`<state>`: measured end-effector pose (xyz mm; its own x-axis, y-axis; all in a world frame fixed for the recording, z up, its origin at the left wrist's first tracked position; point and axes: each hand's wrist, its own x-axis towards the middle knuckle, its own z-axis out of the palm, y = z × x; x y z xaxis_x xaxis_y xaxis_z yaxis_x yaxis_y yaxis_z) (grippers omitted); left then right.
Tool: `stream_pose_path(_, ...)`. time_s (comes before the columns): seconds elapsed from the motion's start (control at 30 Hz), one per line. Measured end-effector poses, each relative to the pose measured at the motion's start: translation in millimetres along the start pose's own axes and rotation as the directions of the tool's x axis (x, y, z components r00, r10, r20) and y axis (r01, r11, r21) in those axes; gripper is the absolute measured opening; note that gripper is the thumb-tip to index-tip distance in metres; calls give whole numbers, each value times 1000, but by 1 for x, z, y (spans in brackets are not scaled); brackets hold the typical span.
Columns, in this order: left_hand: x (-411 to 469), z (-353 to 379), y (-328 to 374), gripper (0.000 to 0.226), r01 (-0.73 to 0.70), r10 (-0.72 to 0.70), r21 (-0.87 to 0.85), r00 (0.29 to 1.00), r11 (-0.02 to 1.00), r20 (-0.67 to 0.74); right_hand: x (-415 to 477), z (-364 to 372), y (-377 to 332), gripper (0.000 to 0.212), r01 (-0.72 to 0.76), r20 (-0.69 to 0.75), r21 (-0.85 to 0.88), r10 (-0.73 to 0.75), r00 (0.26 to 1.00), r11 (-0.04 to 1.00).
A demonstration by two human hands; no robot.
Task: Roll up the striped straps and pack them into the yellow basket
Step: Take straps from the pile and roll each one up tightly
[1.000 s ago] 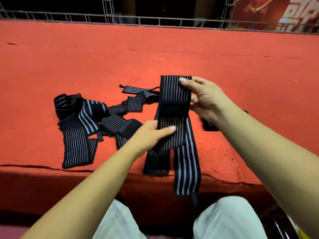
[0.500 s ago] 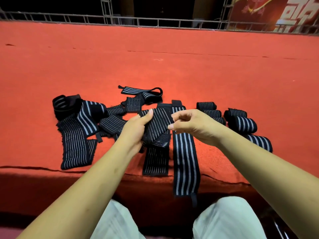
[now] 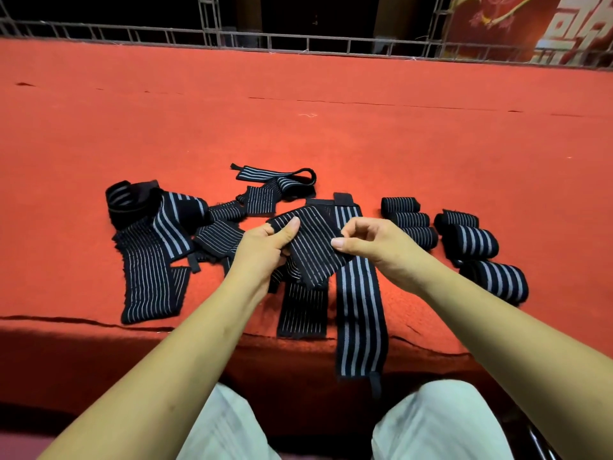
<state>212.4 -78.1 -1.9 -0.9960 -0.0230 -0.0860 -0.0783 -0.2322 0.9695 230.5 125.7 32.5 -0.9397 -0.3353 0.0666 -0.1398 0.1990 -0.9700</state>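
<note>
The left hand [image 3: 265, 247] is pinching the thin-striped strap [image 3: 311, 247] under its thumb, while the right hand [image 3: 371, 240] is gripping the strap's opposite edge, its fingertips hidden behind the fabric. Left of this strap, loose straps [image 3: 149, 260] are lying tangled on the red carpet [image 3: 331, 127], overlaps hard to separate. Right of it, rolled straps [image 3: 471, 240] are sitting in two rows.

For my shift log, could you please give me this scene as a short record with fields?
surface: red carpet
left hand: thumb pinning the fine-striped strap
right hand: at that strap's right edge, grip unclear
rolled straps: six, in two columns on the right
loose straps: tangled pile on the left
wide-striped strap: flat, end hanging over the edge
yellow basket: not in view
</note>
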Motion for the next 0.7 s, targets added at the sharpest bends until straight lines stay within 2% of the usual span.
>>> stream_pose_path(0.1, 0, -2, -3, 9, -37, 37, 6, 999, 999, 11, -7, -2, -4, 20, -69, 161, -163, 95, 982, 984)
stream_pose_path(0.17, -1, -4, 0, 8, -85, 85, -8, 996, 996, 16, -10, -3, -1, 27, -87, 143, -328, 140, 980, 941)
stream_pose_path(0.2, -1, -5, 1, 8, -90, 91, -17, 996, 996, 13, -10, -3, 2, 29, -93, 100, -325, 132, 986, 941)
stream_pose_path(0.23, 0, -7, 0, 8, -87, 87, -26, 996, 996, 2, -10, -4, 5, 28, -101, 59, -223, 116, 991, 970)
stream_pose_path(0.27, 2, -10, 0, 8, -82, 81, -16, 996, 997, -21, -10, -6, 7, 26, -110, 22, -38, 111, 994, 993)
stream_pose_path(0.33, 5, -14, -2, 13, -56, 61, 66, 995, 996, -73, -11, -9, 7, 23, -141, -7, 316, 151, 989, 938)
stream_pose_path(0.37, 5, -15, -3, 20, -24, 34, 112, 995, 993, -90, -10, -10, 6, 22, -152, -19, 390, 173, 985, 908)
stream_pose_path(0.47, 1, -14, 2, 43, 168, -168, 232, 986, 958, -20, -4, -13, 5, 16, -128, -88, 340, 167, 982, 932)
stream_pose_path(0.53, -4, -15, 9, 56, 213, -254, 436, 967, 874, 36, -1, -16, -1, 10, -49, -122, 212, 76, 990, 976)
stream_pose_path(0.6, -7, -15, 20, 63, 105, -143, 597, 990, 795, 16, -2, -21, -13, 6, 31, -62, 62, -27, 998, 998)
stream_pose_path(0.67, -7, -14, 28, 57, -94, 73, 584, 996, 806, 59, -3, -25, -28, 15, 40, 74, -27, -38, 997, 999)
stream_pose_path(0.7, -8, -13, 31, 43, -218, 169, 541, 976, 812, 138, -4, -26, -35, 22, 40, 140, -58, -32, 990, 997)
